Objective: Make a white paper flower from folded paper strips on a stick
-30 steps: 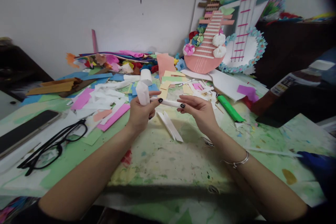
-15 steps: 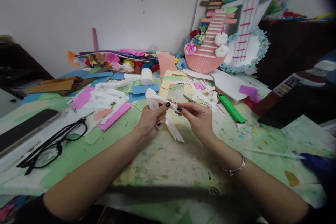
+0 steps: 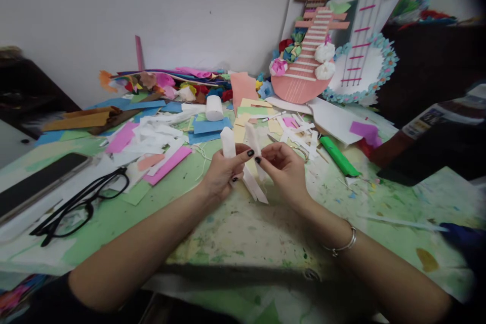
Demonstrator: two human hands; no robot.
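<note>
Both hands meet above the near middle of the table. My left hand point(image 3: 223, 169) is closed on white paper strips point(image 3: 228, 143); one end stands up above the fingers and two tails hang below. Beside it, my right hand point(image 3: 283, 167) pinches another white strip point(image 3: 252, 136), which rises between the two thumbs. Whether the strips are joined is hidden by the fingers. Just behind the right hand lie scissors point(image 3: 301, 153), partly covered. Blue paper pieces point(image 3: 208, 130) and a white roll point(image 3: 214, 109) are farther back.
Black glasses point(image 3: 89, 205) and a phone point(image 3: 41, 185) lie at left. White scraps point(image 3: 155, 136) spread behind them. A green tube-shaped packet point(image 3: 339, 156) is at right, near a dark bottle point(image 3: 429, 131). Paper instruments point(image 3: 304, 81) lean on the wall.
The strip that stretched between my hands now stands upright at the right fingertips, apart from the left upright end. The right fingers have curled in closer. The view has shifted slightly.
</note>
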